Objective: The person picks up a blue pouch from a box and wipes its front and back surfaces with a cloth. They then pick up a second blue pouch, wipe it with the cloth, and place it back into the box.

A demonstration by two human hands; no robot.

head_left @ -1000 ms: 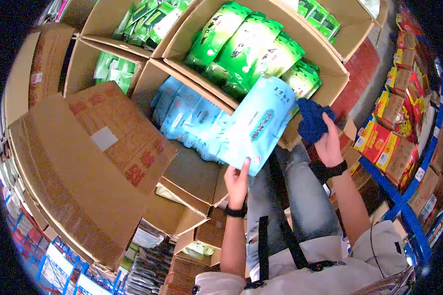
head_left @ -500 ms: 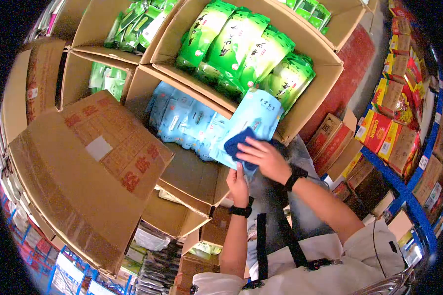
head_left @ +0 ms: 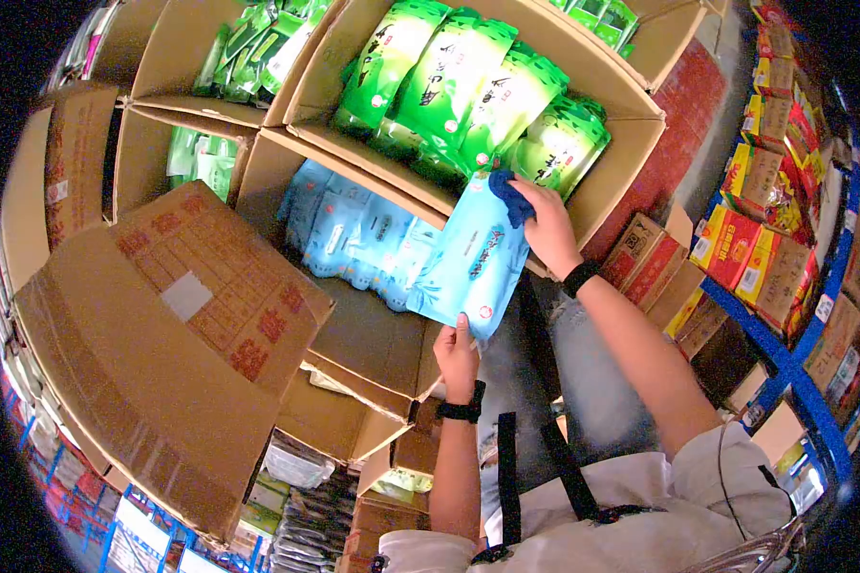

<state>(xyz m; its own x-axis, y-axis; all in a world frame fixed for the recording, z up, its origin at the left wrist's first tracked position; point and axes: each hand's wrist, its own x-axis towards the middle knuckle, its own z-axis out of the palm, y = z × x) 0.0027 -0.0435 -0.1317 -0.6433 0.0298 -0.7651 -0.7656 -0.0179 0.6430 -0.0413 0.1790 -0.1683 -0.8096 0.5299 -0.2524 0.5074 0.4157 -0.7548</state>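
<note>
The left hand (head_left: 456, 361) pinches the blue packet (head_left: 470, 250) at six o'clock — apparently to steady it — while the right hand (head_left: 549, 232) grasps a dark blue cloth (head_left: 513, 198) against its one-o'clock corner, similar packets (head_left: 349, 232) lying boxed toward nine o'clock.

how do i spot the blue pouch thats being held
Find the big open box of green pouches, top centre. By its lower edge is a light blue pouch, held by the left grip, with a dark blue cloth at its top end. Unlike the other blue pouches packed to its left, this one is held out alone.
</note>
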